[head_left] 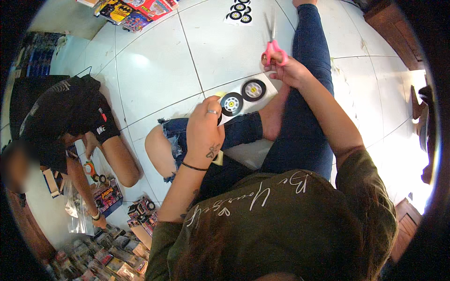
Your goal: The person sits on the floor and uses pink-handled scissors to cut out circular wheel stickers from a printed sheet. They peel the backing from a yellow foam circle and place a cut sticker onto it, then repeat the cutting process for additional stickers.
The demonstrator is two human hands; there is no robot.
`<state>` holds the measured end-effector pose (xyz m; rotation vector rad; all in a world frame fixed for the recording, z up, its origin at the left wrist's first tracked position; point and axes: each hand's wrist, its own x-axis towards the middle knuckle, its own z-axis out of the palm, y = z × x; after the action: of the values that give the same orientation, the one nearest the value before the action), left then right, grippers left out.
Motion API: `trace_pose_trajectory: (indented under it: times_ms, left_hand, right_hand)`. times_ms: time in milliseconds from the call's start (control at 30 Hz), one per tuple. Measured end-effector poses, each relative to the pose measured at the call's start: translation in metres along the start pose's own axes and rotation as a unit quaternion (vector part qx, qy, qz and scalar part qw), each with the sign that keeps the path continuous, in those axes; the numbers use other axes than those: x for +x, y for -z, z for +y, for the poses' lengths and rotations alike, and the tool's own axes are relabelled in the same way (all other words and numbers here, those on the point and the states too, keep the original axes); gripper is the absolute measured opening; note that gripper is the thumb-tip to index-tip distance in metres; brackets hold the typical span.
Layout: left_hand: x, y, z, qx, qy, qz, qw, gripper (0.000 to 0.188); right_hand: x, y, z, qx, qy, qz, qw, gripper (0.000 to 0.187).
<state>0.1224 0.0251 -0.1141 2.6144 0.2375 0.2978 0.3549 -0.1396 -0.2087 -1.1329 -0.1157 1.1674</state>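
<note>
- The left hand (205, 124) hid the near left end of the white sheet (247, 104) and the rim of one wheel picture (232, 104).
- How the right hand (290, 71) gripped the loops of the pink scissors (272, 46) was partly hidden; the blades looked blurred.
- At the floor's (154, 56) far edge, colourful packages (126, 13) and the outstretched leg (307, 28) were cut off.
- There, the small printed wheels (240, 9) showed detail too fine to tell.
- The co-worker's head (19, 165) was blurred.
- Toward the floor's near left corner, heaped boxes (105, 256) were too small and dim to tell.
</note>
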Motion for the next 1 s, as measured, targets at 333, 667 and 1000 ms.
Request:
trace_pose_trajectory:
  times_ms: [333, 667, 1000]
  left_hand:
    - [-0.002, 0.020, 0.007, 0.121, -0.082, 0.096, 0.985, 0.054]
    - [0.008, 0.082, -0.056, -0.221, -0.010, 0.055, 0.974, 0.066]
    - [0.024, 0.014, -0.038, -0.408, 0.165, -0.203, 0.875, 0.025]
  right_hand:
    - [-0.061, -0.099, -0.002, -0.009, 0.159, 0.079, 0.984, 0.045]
    - [-0.067, -0.090, -0.071, -0.173, 0.201, -0.017, 0.964, 0.047]
    - [-0.040, -0.114, -0.072, -0.277, 0.302, 0.111, 0.905, 0.044]
